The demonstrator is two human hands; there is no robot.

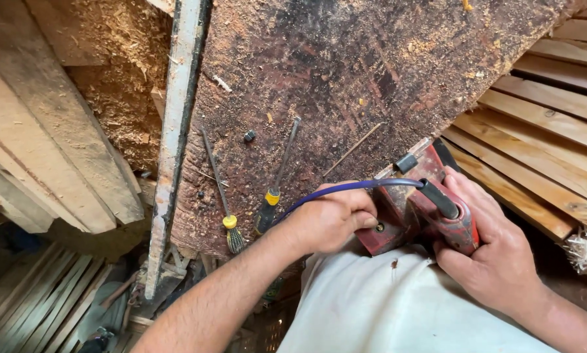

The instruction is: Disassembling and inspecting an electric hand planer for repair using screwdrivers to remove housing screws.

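The place is a dusty wood workshop, and the work surface is a dark, worn bench top (345, 72) covered with sawdust. At its near right corner lies a red power tool (424, 209) with a blue cable (345, 189) that curves from its handle to the left. The right hand (496, 252) is closed around the tool's handle. The left hand (329, 219) is curled against the tool's left end, the fingers bent, the thumb near a small screw hole; I cannot tell if it pinches something. It seems the person is working on the tool's body, and a next move would need a firm hold and a fine touch. Two screwdrivers (241, 196) lie just left, with a small black part (249, 136) farther away. Wood slats (542, 131) crowd the right side.
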